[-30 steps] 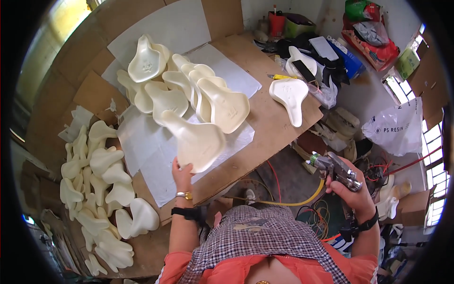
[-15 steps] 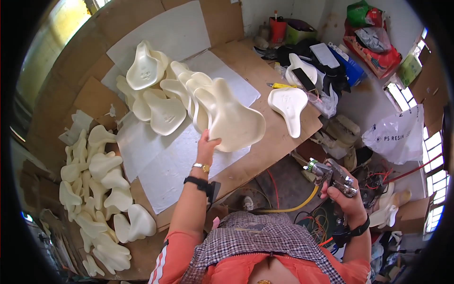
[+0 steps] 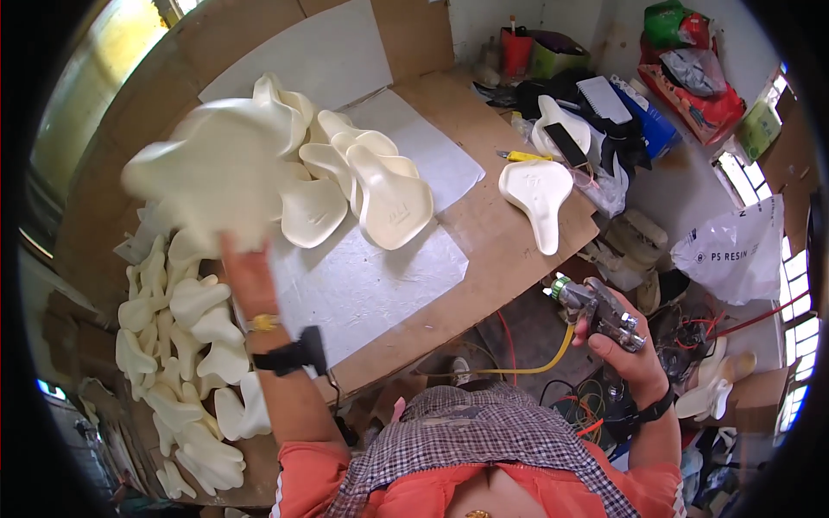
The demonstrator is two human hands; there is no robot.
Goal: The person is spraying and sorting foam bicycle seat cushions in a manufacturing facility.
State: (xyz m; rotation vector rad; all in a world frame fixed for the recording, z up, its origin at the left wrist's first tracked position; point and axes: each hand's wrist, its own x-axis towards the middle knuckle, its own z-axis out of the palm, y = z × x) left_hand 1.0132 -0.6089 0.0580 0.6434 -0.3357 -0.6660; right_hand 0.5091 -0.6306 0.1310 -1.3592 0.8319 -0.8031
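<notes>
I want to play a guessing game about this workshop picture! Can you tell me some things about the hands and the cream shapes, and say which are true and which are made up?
1. The left hand holds a cream moulded shell up in the air. True.
2. The right hand holds a hammer. False: it grips a metal spray gun with a yellow hose.
3. A single cream shell lies apart on the brown table. True.
4. The spray gun is touching the lifted shell. False: it is held far off to the right, below the table's edge.
5. Many cream shells lie piled on the left. True.
</notes>
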